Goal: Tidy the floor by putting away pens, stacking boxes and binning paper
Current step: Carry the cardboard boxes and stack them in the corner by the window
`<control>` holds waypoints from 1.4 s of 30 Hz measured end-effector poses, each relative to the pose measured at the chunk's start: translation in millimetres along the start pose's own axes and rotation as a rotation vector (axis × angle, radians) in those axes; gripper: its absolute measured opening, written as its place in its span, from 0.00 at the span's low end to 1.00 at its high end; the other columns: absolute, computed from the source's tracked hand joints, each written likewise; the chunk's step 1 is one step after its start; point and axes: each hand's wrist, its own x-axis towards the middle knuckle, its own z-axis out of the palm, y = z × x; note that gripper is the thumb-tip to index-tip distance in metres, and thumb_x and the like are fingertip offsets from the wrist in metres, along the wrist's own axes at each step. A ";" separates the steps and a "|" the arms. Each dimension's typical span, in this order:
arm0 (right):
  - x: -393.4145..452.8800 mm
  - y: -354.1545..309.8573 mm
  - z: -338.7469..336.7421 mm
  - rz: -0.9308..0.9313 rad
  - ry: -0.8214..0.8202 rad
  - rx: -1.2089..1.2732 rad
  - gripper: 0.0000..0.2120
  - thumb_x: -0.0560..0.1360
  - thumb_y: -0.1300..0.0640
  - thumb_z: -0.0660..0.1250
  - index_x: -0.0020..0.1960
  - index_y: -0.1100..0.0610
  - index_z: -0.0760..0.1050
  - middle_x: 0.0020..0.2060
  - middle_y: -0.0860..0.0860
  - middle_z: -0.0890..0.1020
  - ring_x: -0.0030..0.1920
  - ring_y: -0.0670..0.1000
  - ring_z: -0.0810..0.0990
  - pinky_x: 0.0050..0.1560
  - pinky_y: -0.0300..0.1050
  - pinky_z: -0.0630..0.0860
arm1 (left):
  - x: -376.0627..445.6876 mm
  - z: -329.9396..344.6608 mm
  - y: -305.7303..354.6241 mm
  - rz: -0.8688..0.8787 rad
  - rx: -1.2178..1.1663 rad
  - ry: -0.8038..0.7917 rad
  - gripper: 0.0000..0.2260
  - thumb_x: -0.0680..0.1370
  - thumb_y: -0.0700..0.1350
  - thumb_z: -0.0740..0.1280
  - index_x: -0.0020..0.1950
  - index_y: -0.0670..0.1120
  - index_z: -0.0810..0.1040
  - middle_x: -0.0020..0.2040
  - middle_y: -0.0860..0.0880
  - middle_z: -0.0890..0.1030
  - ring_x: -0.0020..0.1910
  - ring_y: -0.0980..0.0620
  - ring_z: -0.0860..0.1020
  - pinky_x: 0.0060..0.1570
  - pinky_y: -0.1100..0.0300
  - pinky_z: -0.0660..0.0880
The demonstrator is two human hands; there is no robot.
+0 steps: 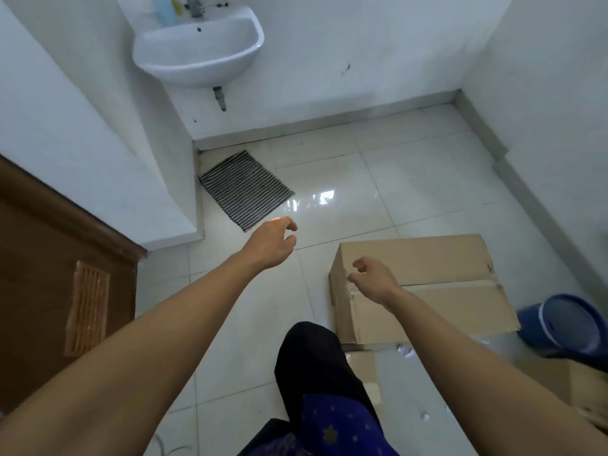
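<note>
A large brown cardboard box lies closed on the tiled floor at the right, its top seam taped. My right hand hovers over the box's near left corner, fingers loosely curled, holding nothing. My left hand reaches out over bare floor to the left of the box, fingers relaxed and empty. A second, smaller cardboard box lies partly hidden behind my leg. Another cardboard box shows at the right edge. Small scraps of paper lie on the floor near the boxes. No pens are visible.
A blue plastic bin lies on its side at the right. A striped mat sits below a white wall sink. A brown wooden door stands at the left. My dark-clothed leg is at the bottom centre.
</note>
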 end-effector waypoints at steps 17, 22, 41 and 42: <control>16.1 91.7 -42.3 0.259 0.153 0.288 0.20 0.78 0.55 0.69 0.67 0.60 0.75 0.63 0.56 0.79 0.63 0.56 0.77 0.59 0.44 0.71 | 102.3 71.7 104.7 0.208 0.079 -0.264 0.15 0.82 0.45 0.62 0.69 0.47 0.74 0.70 0.48 0.74 0.68 0.49 0.72 0.63 0.60 0.66; 29.1 137.6 -47.7 0.383 0.160 0.360 0.22 0.78 0.54 0.69 0.69 0.59 0.73 0.66 0.57 0.78 0.64 0.57 0.76 0.59 0.45 0.71 | 126.0 116.3 133.4 0.219 0.127 -0.356 0.17 0.82 0.45 0.61 0.71 0.48 0.72 0.71 0.49 0.72 0.68 0.49 0.71 0.60 0.62 0.64; 128.1 251.3 53.9 1.001 0.250 0.957 0.38 0.75 0.58 0.66 0.78 0.65 0.52 0.72 0.61 0.67 0.68 0.62 0.71 0.65 0.53 0.74 | 265.6 297.0 130.8 0.187 0.315 -0.553 0.24 0.76 0.41 0.65 0.72 0.42 0.70 0.71 0.44 0.71 0.70 0.45 0.70 0.68 0.55 0.67; 136.2 254.7 63.7 1.030 0.261 0.983 0.37 0.76 0.60 0.65 0.78 0.66 0.50 0.73 0.61 0.64 0.69 0.63 0.69 0.66 0.54 0.73 | 275.8 305.6 125.0 0.178 0.324 -0.563 0.23 0.74 0.42 0.65 0.70 0.44 0.71 0.69 0.45 0.72 0.68 0.46 0.71 0.66 0.53 0.70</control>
